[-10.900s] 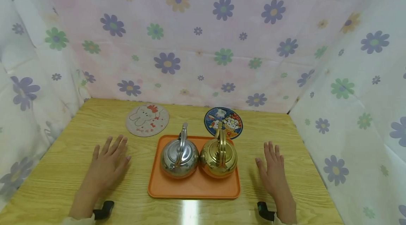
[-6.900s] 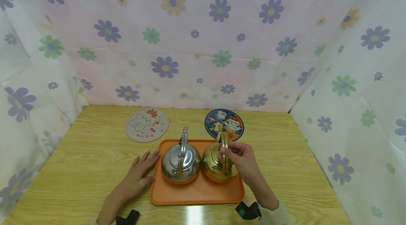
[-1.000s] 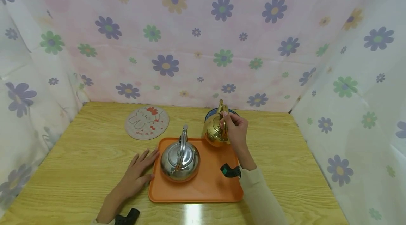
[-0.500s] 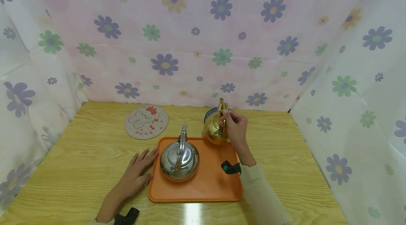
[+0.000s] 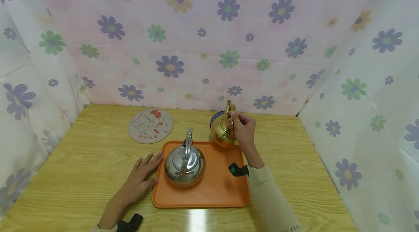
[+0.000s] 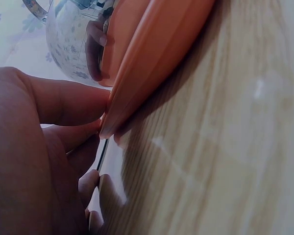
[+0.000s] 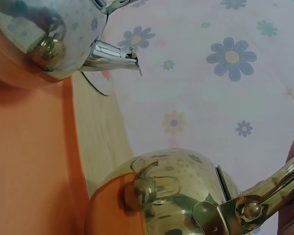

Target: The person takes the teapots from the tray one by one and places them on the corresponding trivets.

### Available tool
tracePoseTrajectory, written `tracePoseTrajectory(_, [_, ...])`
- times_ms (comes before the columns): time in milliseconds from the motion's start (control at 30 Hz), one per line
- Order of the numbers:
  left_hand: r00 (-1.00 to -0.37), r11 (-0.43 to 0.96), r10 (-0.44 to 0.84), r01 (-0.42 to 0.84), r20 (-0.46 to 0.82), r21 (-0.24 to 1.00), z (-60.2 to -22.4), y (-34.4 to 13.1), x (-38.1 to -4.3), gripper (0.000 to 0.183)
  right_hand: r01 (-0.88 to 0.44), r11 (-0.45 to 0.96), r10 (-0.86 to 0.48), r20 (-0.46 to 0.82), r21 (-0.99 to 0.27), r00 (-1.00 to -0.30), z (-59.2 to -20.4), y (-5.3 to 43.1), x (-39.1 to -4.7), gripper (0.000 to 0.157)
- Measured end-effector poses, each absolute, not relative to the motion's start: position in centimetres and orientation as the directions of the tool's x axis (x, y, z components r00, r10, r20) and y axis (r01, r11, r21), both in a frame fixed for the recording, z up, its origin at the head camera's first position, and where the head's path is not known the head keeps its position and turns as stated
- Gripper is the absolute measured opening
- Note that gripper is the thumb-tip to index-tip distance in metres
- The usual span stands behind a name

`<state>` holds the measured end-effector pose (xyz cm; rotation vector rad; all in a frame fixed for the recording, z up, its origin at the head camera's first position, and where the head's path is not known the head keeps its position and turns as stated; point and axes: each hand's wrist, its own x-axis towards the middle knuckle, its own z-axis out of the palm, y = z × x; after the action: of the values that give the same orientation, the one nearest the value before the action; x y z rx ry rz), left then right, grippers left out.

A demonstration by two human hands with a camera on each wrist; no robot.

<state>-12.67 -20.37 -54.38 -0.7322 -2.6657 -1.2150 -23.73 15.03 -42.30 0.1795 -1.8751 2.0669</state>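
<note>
My right hand [image 5: 245, 129] grips the handle of a gold kettle [image 5: 220, 134], with its spout pointing away from me. The kettle is over the far right edge of an orange tray [image 5: 222, 184], partly covering a blue-rimmed round mat [image 5: 214, 117]; I cannot tell whether its base touches anything. On the left half of the tray stands a silver kettle [image 5: 184, 166], handle up. My left hand [image 5: 139, 179] lies on the table at the tray's left side. In the left wrist view, its thumb [image 6: 71, 100] and fingers touch the tray's edge.
A pale round mat [image 5: 150, 126] with a rabbit picture lies on the wooden table [image 5: 278, 188] at the back left. A flowered curtain [image 5: 203, 43] stands behind and at both sides. The silver spout [image 7: 110, 56] points toward the back.
Since the first frames, my right hand has taken the gold kettle's handle and moved it back toward the blue mat. My left hand came to the tray. Lately the kettle shifts slightly farther away.
</note>
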Motion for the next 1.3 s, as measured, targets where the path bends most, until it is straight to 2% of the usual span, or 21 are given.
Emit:
tracePoseTrajectory(467, [-0.872,0.555,0.378,0.483,0.311,0.678,-54.3,-20.5,-12.8,0.067,-0.325,-0.062,0.165,0.311,-0.944,-0.936,-42.3,15.1,-25.2,0.033])
tracePoseTrajectory(633, [-0.874,0.555,0.379,0.478,0.306,0.681,-54.3,-20.5,-12.9,0.067,-0.323,-0.067,0.18,0.307,-0.944,-0.934,-42.2,15.1,-25.4,0.037])
tracePoseTrajectory(933, [-0.881,0.566,0.369,0.465,0.295,0.681,-54.4,-20.5,-12.6,0.067,-0.301,-0.057,0.17,0.288,-0.952,-0.943,-42.2,15.6,-25.9,0.03])
tracePoseTrajectory(1300, [-0.876,0.561,0.367,0.477,0.313,0.676,-54.3,-20.3,-12.5,0.067,-0.297,-0.037,0.157,0.288,-0.954,-0.945,-40.1,15.6,-24.8,0.026])
